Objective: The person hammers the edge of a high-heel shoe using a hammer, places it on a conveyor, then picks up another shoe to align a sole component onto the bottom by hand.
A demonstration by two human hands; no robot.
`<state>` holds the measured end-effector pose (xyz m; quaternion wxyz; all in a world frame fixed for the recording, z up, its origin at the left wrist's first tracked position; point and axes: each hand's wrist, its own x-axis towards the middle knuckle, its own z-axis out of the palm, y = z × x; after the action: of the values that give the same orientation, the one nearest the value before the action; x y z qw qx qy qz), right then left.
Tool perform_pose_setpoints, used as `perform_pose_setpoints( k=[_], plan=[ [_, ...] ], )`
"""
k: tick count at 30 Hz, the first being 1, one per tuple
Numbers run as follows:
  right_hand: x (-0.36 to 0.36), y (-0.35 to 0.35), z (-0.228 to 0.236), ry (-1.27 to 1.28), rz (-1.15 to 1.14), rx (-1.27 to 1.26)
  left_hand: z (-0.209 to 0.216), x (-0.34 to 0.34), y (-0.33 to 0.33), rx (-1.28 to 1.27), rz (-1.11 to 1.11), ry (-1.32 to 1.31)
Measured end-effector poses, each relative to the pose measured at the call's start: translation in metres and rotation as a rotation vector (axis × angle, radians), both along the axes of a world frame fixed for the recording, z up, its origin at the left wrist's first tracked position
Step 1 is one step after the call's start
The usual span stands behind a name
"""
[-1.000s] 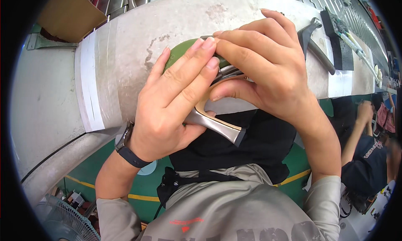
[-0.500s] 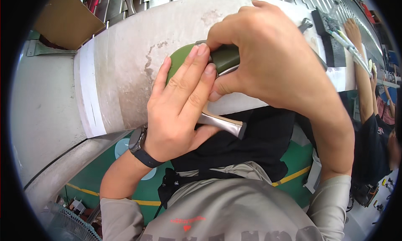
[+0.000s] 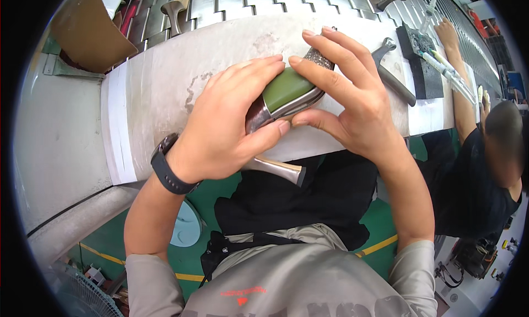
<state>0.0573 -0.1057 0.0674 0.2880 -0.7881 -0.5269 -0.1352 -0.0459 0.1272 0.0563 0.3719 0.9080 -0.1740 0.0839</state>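
Observation:
A green high-heeled shoe [image 3: 289, 90] with a shiny metallic edge and a glittery patch at its far end lies across the padded worktop's near side. Its slim metallic heel [image 3: 278, 171], black at the tip, points toward my body. My left hand [image 3: 220, 118], with a dark watch at the wrist, is wrapped over the shoe and hides much of it, its thumb along the near side. Over the other end, my right hand [image 3: 358, 96] has its fingers spread, the index fingertip close to the green surface and the thumb by the lower edge.
A wrench [image 3: 386, 52] and a black block [image 3: 421, 69] with syringes [image 3: 446, 72] sit to the right. Beyond the worktop [image 3: 160, 80] runs a slatted metal conveyor [image 3: 220, 3] carrying other heeled shoes [image 3: 174, 11]. A cardboard box [image 3: 91, 28] stands far left; a co-worker [image 3: 479, 174] is at right.
The shoe has turned, showing more of its green surface and the glittery patch. My left hand has shifted to wrap around it, and my right hand has loosened and spread its fingers.

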Motion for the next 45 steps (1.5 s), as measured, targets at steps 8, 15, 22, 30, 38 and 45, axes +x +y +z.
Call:
perform_pose_setpoints(
  k=[8,15,22,30,38,45],
  plan=[
    [0.001,0.011,0.040,0.189,-0.059,-0.157,0.009,0.000,-0.004,0.010,0.012,0.040],
    [0.023,-0.076,-0.035,0.239,-0.556,0.222,0.021,-0.005,-0.012,0.036,-0.002,0.101],
    [0.026,-0.079,-0.025,-0.046,-0.520,-0.168,0.034,0.025,-0.039,0.004,-0.019,0.066],
    [0.000,-0.069,0.004,0.690,-0.322,0.291,0.027,0.032,-0.040,-0.013,0.000,0.069],
    [0.011,-0.046,0.026,1.212,-0.100,0.660,0.028,0.035,-0.038,0.042,-0.007,0.072],
    [0.040,-0.027,0.040,1.244,-0.107,0.311,0.026,0.035,-0.033,-0.001,-0.027,0.062]
  ],
)
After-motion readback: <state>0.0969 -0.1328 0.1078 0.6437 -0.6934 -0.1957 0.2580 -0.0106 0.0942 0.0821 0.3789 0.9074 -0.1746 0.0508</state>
